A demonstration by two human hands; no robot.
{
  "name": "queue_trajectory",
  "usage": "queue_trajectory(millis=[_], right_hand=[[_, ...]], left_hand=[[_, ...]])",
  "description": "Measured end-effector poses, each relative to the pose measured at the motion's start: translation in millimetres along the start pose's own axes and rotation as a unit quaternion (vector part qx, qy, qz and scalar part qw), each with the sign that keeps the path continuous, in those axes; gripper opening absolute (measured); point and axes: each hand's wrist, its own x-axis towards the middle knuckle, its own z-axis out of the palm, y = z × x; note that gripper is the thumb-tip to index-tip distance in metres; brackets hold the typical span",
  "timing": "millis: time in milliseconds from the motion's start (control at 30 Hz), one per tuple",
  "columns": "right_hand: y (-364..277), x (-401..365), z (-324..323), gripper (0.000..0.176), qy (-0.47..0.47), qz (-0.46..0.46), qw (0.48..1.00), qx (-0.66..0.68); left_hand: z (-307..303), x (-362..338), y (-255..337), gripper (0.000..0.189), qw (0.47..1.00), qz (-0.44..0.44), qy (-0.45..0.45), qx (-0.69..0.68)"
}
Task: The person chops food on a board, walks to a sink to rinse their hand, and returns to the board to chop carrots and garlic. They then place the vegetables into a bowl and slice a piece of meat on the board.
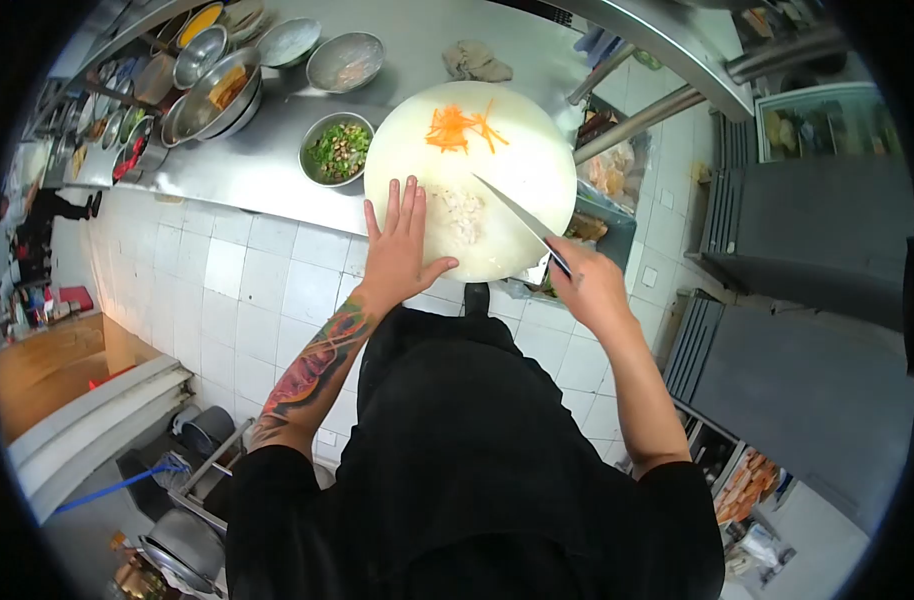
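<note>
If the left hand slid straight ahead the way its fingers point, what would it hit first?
Probably nothing soon: the left hand lies flat on the round cutting board, with bare board ahead of its fingers. The carrot shreds sit slightly right of that line, though it might graze them.

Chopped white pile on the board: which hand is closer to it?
Left. The left hand lies flat on the cutting board right beside the chopped white pile. The right hand is at the board's edge, gripping the knife, whose blade points toward the pile.
</note>
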Motion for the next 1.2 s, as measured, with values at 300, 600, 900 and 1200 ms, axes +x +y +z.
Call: queue_trajectory(millis=[300, 600, 900, 1200], right_hand=[[-54.6, -25.1, 35.5, 0.028, 0.033, 0.110, 0.975, 0.188], [-110.1, -39.8, 112.7, 0.019, 0.043, 0.405, 0.769, 0.493], [-177.1, 7.4, 144.4, 0.021, 0.195, 0.428, 0.689, 0.551], [-200.1, 21.2, 170.8, 0.021, 0.190, 0.374, 0.677, 0.604]], left_hand=[[1.6, 30.3, -44.2, 0.100, 0.981, 0.118, -0.004, -0.152], [27.6, 67.8, -22.3, 0.074, 0.948, 0.209, -0.001, -0.239], [41.2, 69.0, -7.9, 0.055, 0.930, 0.200, 0.026, -0.307], [31.5, 72.0, -17.1, 0.037, 0.906, 0.190, -0.002, -0.378]])
